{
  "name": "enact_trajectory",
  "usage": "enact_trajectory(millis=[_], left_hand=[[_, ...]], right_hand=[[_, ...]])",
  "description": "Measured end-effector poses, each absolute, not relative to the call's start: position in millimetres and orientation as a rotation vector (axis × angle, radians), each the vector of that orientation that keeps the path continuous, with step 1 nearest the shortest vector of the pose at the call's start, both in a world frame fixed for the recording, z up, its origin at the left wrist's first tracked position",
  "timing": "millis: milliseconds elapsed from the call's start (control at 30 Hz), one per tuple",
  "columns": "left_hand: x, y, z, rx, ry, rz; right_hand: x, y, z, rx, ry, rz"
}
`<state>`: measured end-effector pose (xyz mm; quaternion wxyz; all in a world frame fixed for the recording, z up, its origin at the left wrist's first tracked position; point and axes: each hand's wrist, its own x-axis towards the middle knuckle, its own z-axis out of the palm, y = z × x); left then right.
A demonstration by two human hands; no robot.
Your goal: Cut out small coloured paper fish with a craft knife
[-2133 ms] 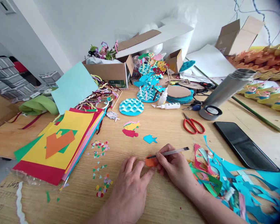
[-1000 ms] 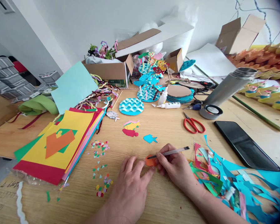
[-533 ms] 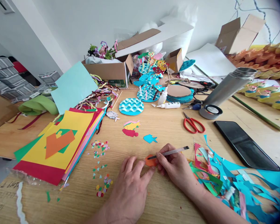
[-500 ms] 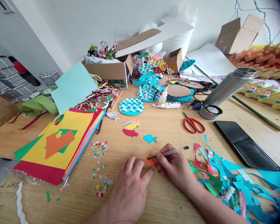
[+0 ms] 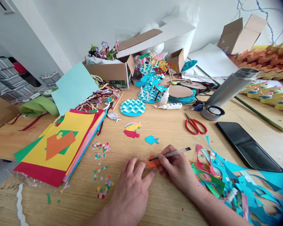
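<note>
My right hand (image 5: pixel 175 164) is closed round a pen (image 5: pixel 173 153), its tip on a small orange paper cutout (image 5: pixel 152 162). The cutout lies on the table, partly hidden by my fingers. My left hand (image 5: pixel 135 185) holds it in place, index finger and thumb at its edges. Just beyond lies a blue paper fish (image 5: pixel 152 139). Farther to the left, yellow, pink and red paper fish (image 5: pixel 132 129) overlap one another. A white oval with blue waves (image 5: pixel 132 107) rests behind them.
Coloured paper sheets (image 5: pixel 52 147) and confetti (image 5: pixel 105 185) lie on the left. To the right are red-handled scissors (image 5: pixel 195 125), a black phone (image 5: pixel 248 146), paper scraps (image 5: pixel 235 185) and a steel flask (image 5: pixel 231 88). Glue bottles (image 5: pixel 171 106) and a cardboard box (image 5: pixel 108 70) stand at the back.
</note>
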<state>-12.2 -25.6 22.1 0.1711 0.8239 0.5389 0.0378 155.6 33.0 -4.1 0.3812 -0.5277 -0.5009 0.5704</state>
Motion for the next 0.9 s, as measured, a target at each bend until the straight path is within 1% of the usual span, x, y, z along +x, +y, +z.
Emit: enact_trajectory(millis=[567, 900], left_hand=[[-12.6, -25.9, 20.0, 2.36, 1.52, 0.133], [-12.2, -25.3, 21.5, 2.348, 1.52, 0.13]], right_hand=[[156.6, 32.9, -4.1, -1.369, -1.298, 1.439], [157.4, 31.7, -14.0, -1.367, -1.321, 1.397]])
